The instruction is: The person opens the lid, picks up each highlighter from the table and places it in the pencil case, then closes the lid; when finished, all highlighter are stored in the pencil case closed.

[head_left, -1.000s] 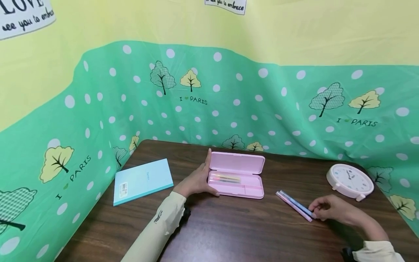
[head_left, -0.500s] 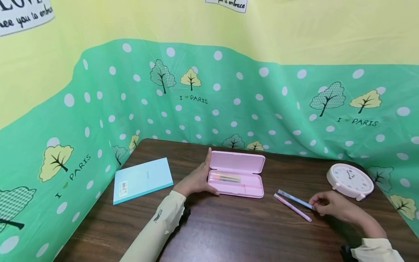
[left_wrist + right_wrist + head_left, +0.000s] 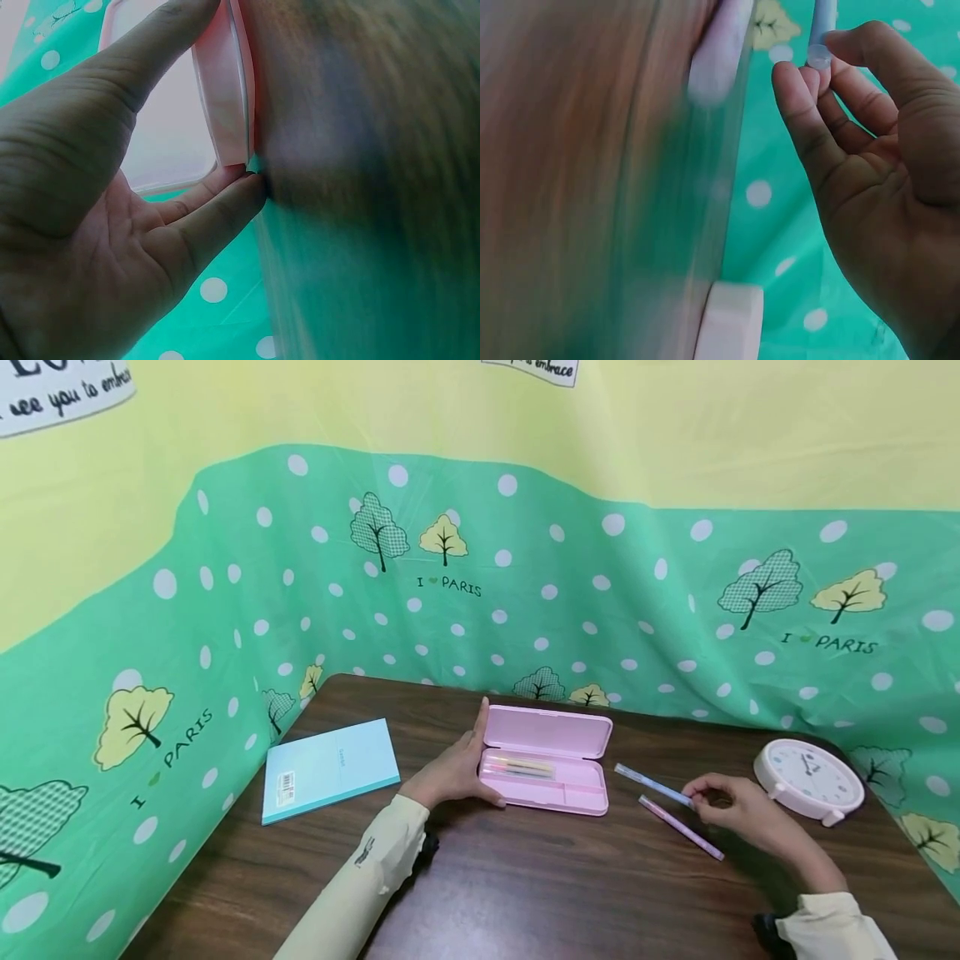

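Note:
A pink pencil case point(image 3: 585, 800) lies with its lid raised on the dark table, several slim pens point(image 3: 525, 767) in its long compartment. My left hand point(image 3: 453, 771) grips its left end. In the left wrist view, the thumb lies along the front side of the case point(image 3: 229, 97) and the fingertips touch its end corner. My right hand point(image 3: 738, 814) pinches the near end of a blue pen point(image 3: 651, 783) between thumb and fingers, right of the case. In the right wrist view, the blue pen point(image 3: 823, 26) is off the tabletop. A pink pen point(image 3: 682, 828) lies on the table just below it.
A light blue notebook point(image 3: 330, 772) lies at the left of the table point(image 3: 540, 885). A white round clock point(image 3: 812, 778) rests at the far right. Green and yellow patterned cloth point(image 3: 450, 635) hangs along the back and left side.
My right hand has taken the blue pen from beside the pink pen and moved it left, toward the pencil case. The pink pen has shifted slightly. The left hand stays on the case.

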